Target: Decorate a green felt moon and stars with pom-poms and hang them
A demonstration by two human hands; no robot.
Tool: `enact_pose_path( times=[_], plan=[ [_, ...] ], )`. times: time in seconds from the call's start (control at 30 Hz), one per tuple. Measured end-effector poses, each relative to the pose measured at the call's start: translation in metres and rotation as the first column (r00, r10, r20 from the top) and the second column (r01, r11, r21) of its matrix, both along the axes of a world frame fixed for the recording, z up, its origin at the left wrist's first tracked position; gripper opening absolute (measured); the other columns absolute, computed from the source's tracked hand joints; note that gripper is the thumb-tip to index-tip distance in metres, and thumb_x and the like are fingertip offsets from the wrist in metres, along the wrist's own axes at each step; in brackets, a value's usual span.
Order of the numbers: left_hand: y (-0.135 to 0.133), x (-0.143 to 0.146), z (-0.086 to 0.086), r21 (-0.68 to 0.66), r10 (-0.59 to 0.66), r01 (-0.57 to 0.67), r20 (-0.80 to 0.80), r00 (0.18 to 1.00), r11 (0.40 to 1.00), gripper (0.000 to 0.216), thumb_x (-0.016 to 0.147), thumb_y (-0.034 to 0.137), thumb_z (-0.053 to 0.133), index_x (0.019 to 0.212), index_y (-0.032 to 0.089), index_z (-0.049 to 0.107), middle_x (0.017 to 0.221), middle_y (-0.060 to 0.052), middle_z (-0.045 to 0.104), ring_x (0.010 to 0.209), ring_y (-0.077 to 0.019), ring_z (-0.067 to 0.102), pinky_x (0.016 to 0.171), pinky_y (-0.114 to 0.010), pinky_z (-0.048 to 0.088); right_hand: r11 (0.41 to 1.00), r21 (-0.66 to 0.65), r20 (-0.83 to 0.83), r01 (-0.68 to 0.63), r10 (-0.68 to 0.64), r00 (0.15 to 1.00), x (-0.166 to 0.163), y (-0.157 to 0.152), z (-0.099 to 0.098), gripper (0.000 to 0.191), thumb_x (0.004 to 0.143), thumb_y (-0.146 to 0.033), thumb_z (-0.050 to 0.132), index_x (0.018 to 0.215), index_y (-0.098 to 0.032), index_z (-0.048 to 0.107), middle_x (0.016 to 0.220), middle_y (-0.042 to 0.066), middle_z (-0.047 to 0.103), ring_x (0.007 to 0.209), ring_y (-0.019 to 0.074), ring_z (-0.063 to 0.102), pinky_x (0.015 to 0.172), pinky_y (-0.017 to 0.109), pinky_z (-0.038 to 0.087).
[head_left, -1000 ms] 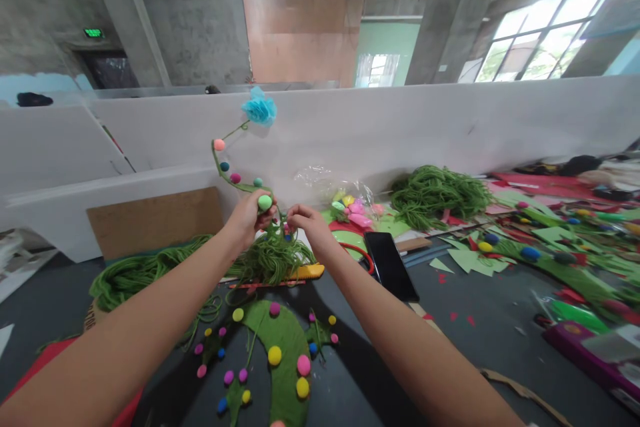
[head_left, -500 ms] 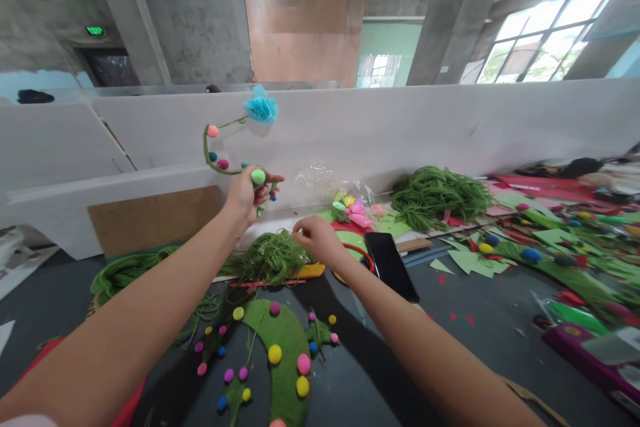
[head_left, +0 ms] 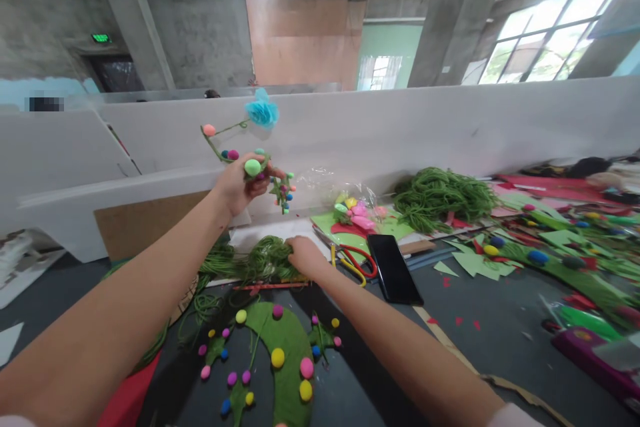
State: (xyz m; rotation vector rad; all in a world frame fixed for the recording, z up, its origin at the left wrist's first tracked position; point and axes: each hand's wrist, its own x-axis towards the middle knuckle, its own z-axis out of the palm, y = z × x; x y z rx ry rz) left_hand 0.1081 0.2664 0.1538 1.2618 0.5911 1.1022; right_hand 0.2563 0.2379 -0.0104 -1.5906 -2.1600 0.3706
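My left hand [head_left: 239,183] is raised above the table and grips a green vine stem [head_left: 219,145] studded with small coloured pom-poms and topped by a blue paper flower [head_left: 262,111]. A short pom-pom sprig [head_left: 282,191] dangles from the same hand. My right hand [head_left: 303,255] is down on a pile of green string [head_left: 264,258], fingers closed into its strands. In front of both hands lies a curved green felt piece [head_left: 283,353] dotted with pink, yellow and blue pom-poms.
A black phone [head_left: 393,267] lies right of my right hand, beside red and yellow scissors [head_left: 353,262]. A clear bag of pom-poms [head_left: 352,206], another green string heap [head_left: 441,193] and felt scraps [head_left: 540,253] fill the right side. A white wall [head_left: 400,127] runs behind.
My left hand has lifted the vine stem higher and away from the string pile. My right hand has dropped from the stem onto the green string and closed on it.
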Motion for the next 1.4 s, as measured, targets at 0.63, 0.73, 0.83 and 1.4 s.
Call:
enact_pose_path(
  times=[0.63, 0.73, 0.83, 1.4],
  plan=[
    [0.065, -0.035, -0.095, -0.095, 0.059, -0.118, -0.473, 0.879, 0.988, 0.025, 0.088, 0.033, 0.05, 0.1, 0.012, 0.058, 0.09, -0.005, 0.063, 0.063, -0.0102, 0.057, 0.054, -0.025, 0.049, 0.986, -0.143, -0.429, -0.09, 0.02, 0.903, -0.017, 0.081, 0.024, 0.031, 0.089, -0.031, 0.053, 0.116, -0.016, 0.054, 0.114, 0.008, 0.058, 0.095, 0.0193, 0.06, 0.079, 0.04, 0.051],
    [0.081, -0.036, -0.118, -0.067, 0.111, -0.18, -0.568, 0.815, 0.981, 0.033, 0.086, 0.033, 0.055, 0.114, 0.016, 0.055, 0.112, -0.008, 0.059, 0.092, -0.0187, 0.06, 0.075, -0.038, 0.052, 0.986, -0.154, -0.333, -0.06, 0.005, 0.943, -0.01, 0.089, 0.014, 0.032, 0.089, -0.031, 0.054, 0.117, -0.016, 0.054, 0.116, 0.008, 0.057, 0.096, 0.0199, 0.059, 0.08, 0.04, 0.051],
    [0.093, -0.041, -0.133, -0.026, 0.155, -0.224, -0.642, 0.751, 0.974, 0.034, 0.085, 0.033, 0.055, 0.115, 0.016, 0.054, 0.117, -0.009, 0.057, 0.097, -0.021, 0.059, 0.079, -0.041, 0.051, 0.985, -0.157, -0.21, -0.077, 0.043, 0.977, -0.003, 0.09, 0.008, 0.032, 0.089, -0.031, 0.054, 0.118, -0.016, 0.053, 0.118, 0.009, 0.056, 0.099, 0.0208, 0.058, 0.082, 0.042, 0.05],
    [0.09, -0.062, -0.112, 0.161, 0.1, 0.029, -0.732, 0.674, 0.986, 0.03, 0.085, 0.035, 0.054, 0.107, 0.015, 0.059, 0.111, -0.006, 0.06, 0.094, -0.0213, 0.06, 0.078, -0.038, 0.051, 0.998, -0.056, -0.313, -0.031, 0.012, 0.95, 0.002, 0.1, 0.057, 0.03, 0.089, -0.032, 0.053, 0.114, -0.016, 0.055, 0.117, 0.008, 0.057, 0.099, 0.0205, 0.058, 0.083, 0.042, 0.05]
  ],
)
